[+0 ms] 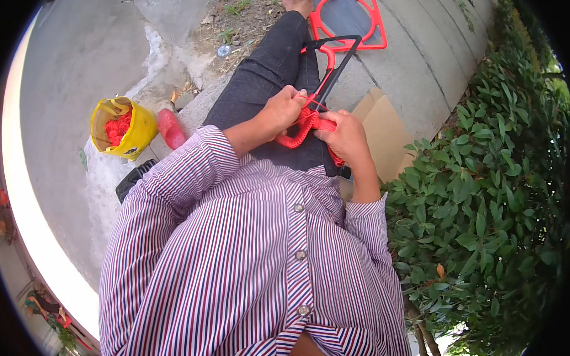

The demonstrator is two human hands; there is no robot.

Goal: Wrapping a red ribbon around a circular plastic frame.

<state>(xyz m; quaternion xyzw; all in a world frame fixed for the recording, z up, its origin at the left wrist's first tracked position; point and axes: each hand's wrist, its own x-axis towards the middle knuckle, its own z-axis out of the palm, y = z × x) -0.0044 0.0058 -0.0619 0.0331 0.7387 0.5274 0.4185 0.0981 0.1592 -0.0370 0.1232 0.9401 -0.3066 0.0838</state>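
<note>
Across my lap lies a frame with black tube sides [336,70] and red curved parts, one of them ribbed as if wound with cord. My left hand [280,114] is closed, its thumb and fingers pinching red cord [311,103] beside the frame. Around a red part of the frame at its near end, my right hand [345,137] has its fingers wrapped. Both hands are close together above my dark trousers. The parts under my fingers are hidden.
To the left stands a yellow bag [142,135] holding red cord, with a red rounded object [170,129] beside it. A black object [133,180] lies nearer me. Cardboard [384,128] and a leafy bush [479,185] are at right. A red frame with a grey round panel [346,20] lies ahead.
</note>
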